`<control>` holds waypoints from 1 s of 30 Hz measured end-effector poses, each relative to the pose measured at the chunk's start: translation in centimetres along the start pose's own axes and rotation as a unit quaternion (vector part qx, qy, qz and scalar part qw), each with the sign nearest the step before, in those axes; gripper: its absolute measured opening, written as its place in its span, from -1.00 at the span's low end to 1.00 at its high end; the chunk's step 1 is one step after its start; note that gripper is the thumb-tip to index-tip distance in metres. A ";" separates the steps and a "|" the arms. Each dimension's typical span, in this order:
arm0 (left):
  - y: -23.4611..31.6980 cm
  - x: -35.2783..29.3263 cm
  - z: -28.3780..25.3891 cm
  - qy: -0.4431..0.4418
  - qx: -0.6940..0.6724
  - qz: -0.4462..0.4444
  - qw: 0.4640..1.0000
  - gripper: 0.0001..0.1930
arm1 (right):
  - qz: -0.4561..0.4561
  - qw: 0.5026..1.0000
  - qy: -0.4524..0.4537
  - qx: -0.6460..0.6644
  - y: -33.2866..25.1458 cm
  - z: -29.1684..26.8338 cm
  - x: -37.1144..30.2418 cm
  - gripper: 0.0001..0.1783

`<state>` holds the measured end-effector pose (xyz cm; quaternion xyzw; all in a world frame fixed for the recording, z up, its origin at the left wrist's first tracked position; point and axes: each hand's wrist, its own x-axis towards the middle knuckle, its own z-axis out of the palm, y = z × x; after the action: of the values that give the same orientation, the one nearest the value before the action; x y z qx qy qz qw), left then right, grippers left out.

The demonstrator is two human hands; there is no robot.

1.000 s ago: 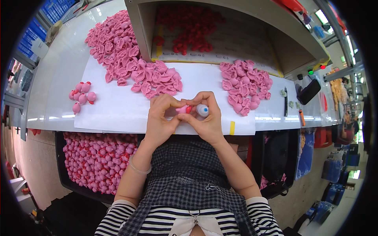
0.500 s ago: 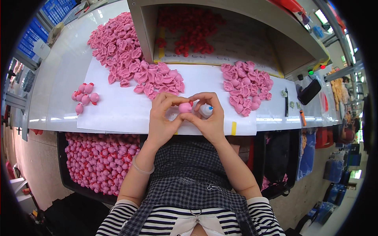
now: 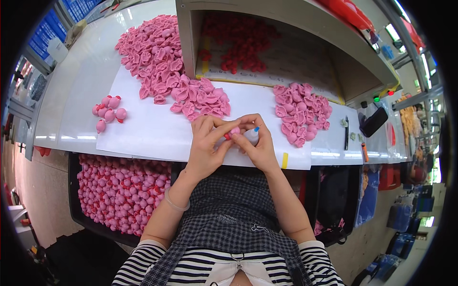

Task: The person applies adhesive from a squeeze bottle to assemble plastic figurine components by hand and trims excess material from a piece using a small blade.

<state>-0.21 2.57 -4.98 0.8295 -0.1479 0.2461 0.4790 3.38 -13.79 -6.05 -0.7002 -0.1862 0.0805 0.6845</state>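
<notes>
Over the front part of the white sheet (image 3: 157, 148), my left hand (image 3: 208, 148) and my right hand (image 3: 261, 150) meet fingertip to fingertip. Between them they pinch a small pink rubber ball piece (image 3: 235, 130) with a red part on it, mostly covered by my fingers. Tucked in the curled fingers of my right hand is a small white squeeze bottle (image 3: 252, 137), its blue tip pointing up. Just beyond my hands lie loose pink cupped rubber pieces (image 3: 200, 99). Several pink balls with red parts (image 3: 109, 114) are grouped at the left.
A large heap of pink pieces (image 3: 155, 57) lies far left, a smaller pile (image 3: 300, 112) to the right. Red pieces (image 3: 241, 55) sit inside a grey box-like shelf (image 3: 360, 86). Below the table edge, a black bin (image 3: 76, 209) holds many pink-and-red balls. A black phone-like object (image 3: 374, 122) lies right.
The pink ball piece has been turned between my fingers, its red part now toward the lower left. My hands have shifted slightly right, and the view has moved a little.
</notes>
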 end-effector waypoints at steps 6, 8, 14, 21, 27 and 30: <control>0.2 -0.6 -0.2 0.019 0.011 -0.001 1.000 -0.53 | -0.074 0.996 0.033 -0.032 -0.4 0.9 0.0 -0.50; 0.3 -0.8 -0.8 0.028 0.030 0.013 0.999 -0.55 | -0.028 0.997 -0.030 -0.064 -0.8 -0.1 0.6 -0.53; -1.6 -1.5 -6.2 0.126 0.149 -0.067 0.979 -0.74 | -0.123 0.952 0.092 -0.264 -0.2 -2.5 9.0 -0.77; -8.8 -1.1 -14.2 0.175 0.366 -0.095 0.909 -0.76 | -0.091 0.844 0.156 -0.504 0.3 -1.3 15.8 -0.71; -8.0 0.4 -13.8 0.133 0.327 -0.020 0.935 -0.67 | -0.149 0.925 0.153 -0.315 1.8 -2.4 12.2 -0.73; -6.1 1.8 -11.9 0.038 0.253 -0.047 0.965 -0.66 | -0.161 0.957 0.108 -0.217 2.0 -2.5 8.2 -0.78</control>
<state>1.08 15.92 -3.39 0.9199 -0.0229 0.2838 0.2697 12.11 -13.10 -6.71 -0.7975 -0.2339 -0.1493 0.5358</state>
